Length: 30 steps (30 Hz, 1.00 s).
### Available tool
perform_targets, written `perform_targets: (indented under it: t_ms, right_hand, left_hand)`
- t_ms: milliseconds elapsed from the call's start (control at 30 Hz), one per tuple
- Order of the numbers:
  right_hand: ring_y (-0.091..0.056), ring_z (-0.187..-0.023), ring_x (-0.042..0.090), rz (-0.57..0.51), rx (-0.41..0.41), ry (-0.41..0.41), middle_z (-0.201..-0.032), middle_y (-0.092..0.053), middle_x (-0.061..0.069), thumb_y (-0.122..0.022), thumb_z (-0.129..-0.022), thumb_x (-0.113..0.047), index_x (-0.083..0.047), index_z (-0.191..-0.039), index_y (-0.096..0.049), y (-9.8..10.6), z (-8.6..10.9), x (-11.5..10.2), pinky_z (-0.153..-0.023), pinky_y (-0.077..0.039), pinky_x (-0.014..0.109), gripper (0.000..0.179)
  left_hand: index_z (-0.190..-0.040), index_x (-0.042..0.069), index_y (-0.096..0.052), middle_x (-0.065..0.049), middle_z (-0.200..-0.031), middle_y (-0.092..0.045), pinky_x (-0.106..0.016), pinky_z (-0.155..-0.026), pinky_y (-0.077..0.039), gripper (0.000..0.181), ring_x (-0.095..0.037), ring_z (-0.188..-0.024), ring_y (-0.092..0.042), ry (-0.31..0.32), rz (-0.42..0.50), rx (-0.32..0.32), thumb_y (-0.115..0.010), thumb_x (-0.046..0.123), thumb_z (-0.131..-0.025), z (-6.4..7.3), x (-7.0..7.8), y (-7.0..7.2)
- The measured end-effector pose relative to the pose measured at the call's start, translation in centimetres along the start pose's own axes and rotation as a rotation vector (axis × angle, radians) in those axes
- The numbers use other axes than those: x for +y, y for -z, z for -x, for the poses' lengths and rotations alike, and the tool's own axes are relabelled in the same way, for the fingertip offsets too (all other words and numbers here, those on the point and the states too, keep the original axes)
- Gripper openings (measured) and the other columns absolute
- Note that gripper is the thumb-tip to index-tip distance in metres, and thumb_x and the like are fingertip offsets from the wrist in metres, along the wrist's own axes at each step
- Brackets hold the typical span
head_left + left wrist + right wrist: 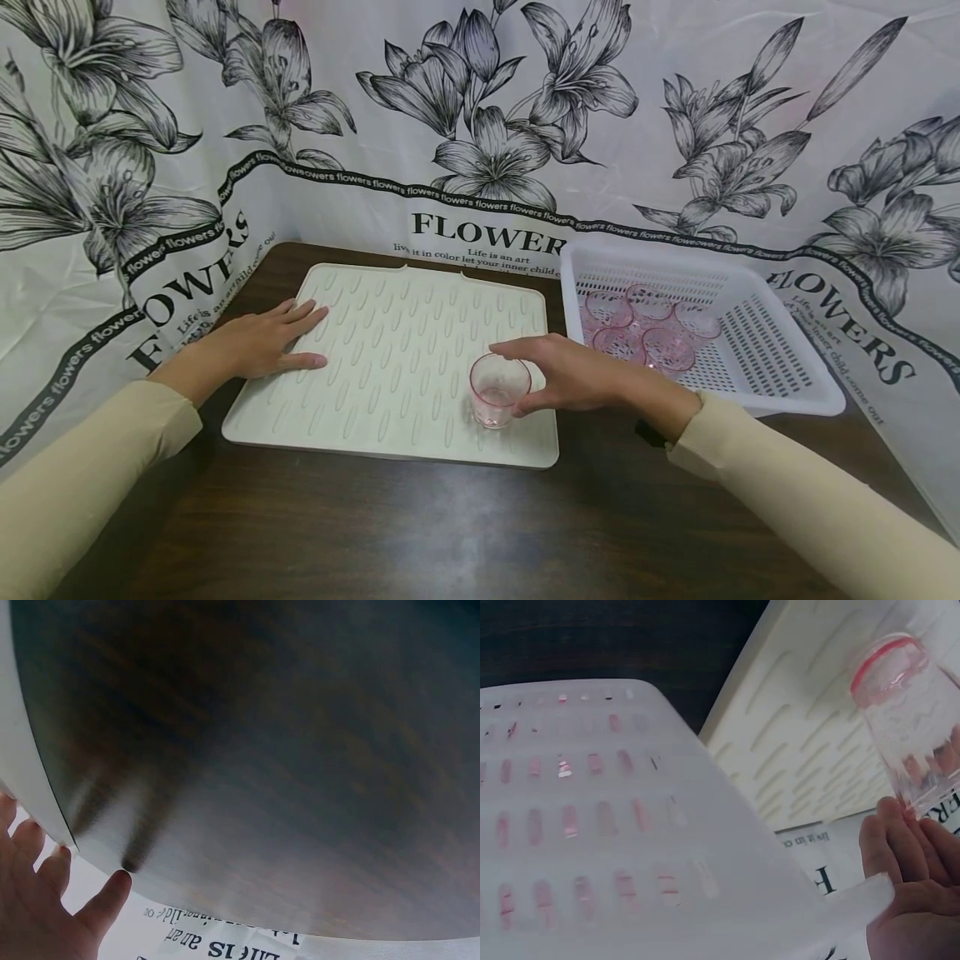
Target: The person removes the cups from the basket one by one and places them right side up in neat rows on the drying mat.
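Note:
A pale ribbed drying mat [375,408] lies on the dark table. My left hand [272,337] rests on its left edge with the fingers spread; in the left wrist view the same hand [52,900] shows at the lower left. Near the mat's right end is a clear pink-rimmed glass [497,396], upright. My right hand [573,371] holds it from the right, thumb at the near side and fingers at the rim and far side. In the right wrist view the fingertips are right at the edge of the glass [907,712].
A white slotted plastic basket [798,354] stands right of the mat, with several pink-tinted glasses [667,348] inside. Behind and left hangs a white cloth [322,204] with flower prints. Dark wooden table [420,525] stretches along the front.

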State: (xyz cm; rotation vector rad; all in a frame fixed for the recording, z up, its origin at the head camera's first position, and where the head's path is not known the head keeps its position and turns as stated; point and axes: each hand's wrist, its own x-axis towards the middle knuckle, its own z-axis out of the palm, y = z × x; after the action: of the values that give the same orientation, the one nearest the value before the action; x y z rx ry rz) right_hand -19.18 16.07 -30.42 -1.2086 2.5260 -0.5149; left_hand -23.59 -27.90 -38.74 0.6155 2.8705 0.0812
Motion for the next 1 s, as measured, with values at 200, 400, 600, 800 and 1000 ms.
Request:
perform_targets:
  t_ms: [200,400,600,800,1000]
  right_hand:
    - [-0.048,-0.136,0.024,0.020,0.014,-0.011,-0.147,-0.052,0.010,-0.086,-0.079,-0.031,0.001,-0.145,-0.048,0.6,0.5,0.1,-0.111,-0.038,0.041,0.083]
    - [-0.048,-0.136,0.025,0.017,0.039,-0.061,-0.148,-0.051,0.011,-0.087,-0.078,-0.032,-0.001,-0.146,-0.048,1.8,1.6,0.1,-0.110,-0.040,0.045,0.084]
    - [-0.046,-0.137,0.029,-0.008,0.077,-0.090,-0.150,-0.048,0.012,-0.089,-0.075,-0.032,-0.003,-0.148,-0.046,3.9,3.2,0.8,-0.109,-0.038,0.051,0.090]
    - [-0.043,-0.139,0.034,0.011,0.103,-0.174,-0.150,-0.048,0.013,-0.091,-0.071,-0.037,-0.008,-0.150,-0.044,6.1,5.0,3.2,-0.108,-0.038,0.057,0.097]
    - [-0.041,-0.139,0.039,0.040,0.130,-0.254,-0.149,-0.048,0.017,-0.088,-0.075,-0.040,-0.004,-0.149,-0.044,7.8,6.8,5.8,-0.108,-0.035,0.061,0.094]
  left_hand:
    - [-0.158,0.009,-0.025,-0.025,-0.160,-0.023,-0.073,-0.102,-0.030,0.099,-0.052,-0.144,-0.020,0.005,-0.008,-0.001,-0.047,0.076,-0.089,0.0,-0.1,-0.1]
    - [-0.158,0.009,-0.025,-0.025,-0.160,-0.023,-0.073,-0.102,-0.029,0.099,-0.052,-0.144,-0.020,0.007,-0.005,-0.003,-0.047,0.076,-0.089,0.0,-0.1,-0.1]
    - [-0.158,0.009,-0.025,-0.025,-0.160,-0.023,-0.073,-0.102,-0.029,0.099,-0.052,-0.144,-0.020,0.004,-0.008,-0.002,-0.046,0.076,-0.089,0.0,-0.3,-0.1]
    - [-0.158,0.009,-0.025,-0.025,-0.160,-0.023,-0.072,-0.102,-0.030,0.099,-0.052,-0.144,-0.020,0.004,-0.007,-0.002,-0.047,0.076,-0.088,-0.1,-0.2,0.0]
    - [-0.158,0.008,-0.026,-0.025,-0.160,-0.023,-0.072,-0.102,-0.030,0.099,-0.053,-0.143,-0.020,0.003,-0.007,-0.002,-0.048,0.076,-0.089,0.0,-0.1,-0.1]
